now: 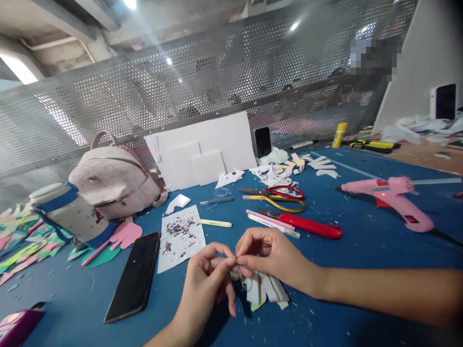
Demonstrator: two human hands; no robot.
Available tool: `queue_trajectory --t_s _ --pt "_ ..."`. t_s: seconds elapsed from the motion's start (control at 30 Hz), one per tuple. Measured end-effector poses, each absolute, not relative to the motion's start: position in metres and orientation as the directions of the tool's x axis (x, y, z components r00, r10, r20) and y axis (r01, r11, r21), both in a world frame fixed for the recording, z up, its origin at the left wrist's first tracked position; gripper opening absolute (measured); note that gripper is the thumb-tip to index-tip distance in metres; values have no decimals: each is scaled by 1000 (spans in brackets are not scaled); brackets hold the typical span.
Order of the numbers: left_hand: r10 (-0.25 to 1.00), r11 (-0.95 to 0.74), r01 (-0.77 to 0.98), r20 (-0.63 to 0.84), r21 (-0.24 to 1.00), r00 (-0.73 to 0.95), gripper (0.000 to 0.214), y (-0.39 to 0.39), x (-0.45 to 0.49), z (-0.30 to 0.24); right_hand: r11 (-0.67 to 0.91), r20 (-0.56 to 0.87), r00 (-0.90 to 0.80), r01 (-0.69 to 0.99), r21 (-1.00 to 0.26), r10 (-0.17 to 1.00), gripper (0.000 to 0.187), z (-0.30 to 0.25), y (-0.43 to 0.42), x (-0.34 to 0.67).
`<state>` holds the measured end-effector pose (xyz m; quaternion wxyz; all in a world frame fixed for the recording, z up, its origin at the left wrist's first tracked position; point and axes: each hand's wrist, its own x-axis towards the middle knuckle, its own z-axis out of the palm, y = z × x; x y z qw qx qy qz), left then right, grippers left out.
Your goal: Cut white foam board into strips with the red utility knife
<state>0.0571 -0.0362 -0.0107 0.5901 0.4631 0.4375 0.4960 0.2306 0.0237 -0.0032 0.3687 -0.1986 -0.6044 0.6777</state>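
Note:
My left hand (211,277) and my right hand (273,255) meet fingertip to fingertip above the blue table. Both pinch at the same spot, and a thin strand seems to hang just below the fingers. What sits between the fingertips is too small to name. Under my right hand lies a bundle of white foam strips (265,289) with some green at their ends. To the left of my hands, a white sheet (170,255) carries many tiny coloured bits. A yellow pen (216,223) lies close behind my left hand.
A red cutter (314,225), scissors (275,193) and pens lie behind my hands. At the right stands a pink glue gun (390,190) with its cord. A black phone (135,277), a bottle (72,214) and a backpack (112,176) are left. White boards (231,132) stand at the back.

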Motion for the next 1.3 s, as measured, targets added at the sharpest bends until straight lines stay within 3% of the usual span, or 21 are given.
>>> queue_trajectory --t_s 0.27,0.77,1.07,1.3 --pt "986 89 -216 -56 972 155 34 -35 57 -11 16 146 -664 -198 -980 734 33 -3 25 232" --pt "979 112 -229 -68 967 190 35 -33 56 -14 -2 179 -716 -245 -969 675 33 -3 25 232" --pt "979 73 -248 -22 966 200 37 -32 57 -16 95 202 -645 -197 -976 737 32 -8 31 233" --pt "992 63 -153 -46 986 116 37 -35 60 -12 195 224 -606 -115 -974 763 25 -6 31 235"
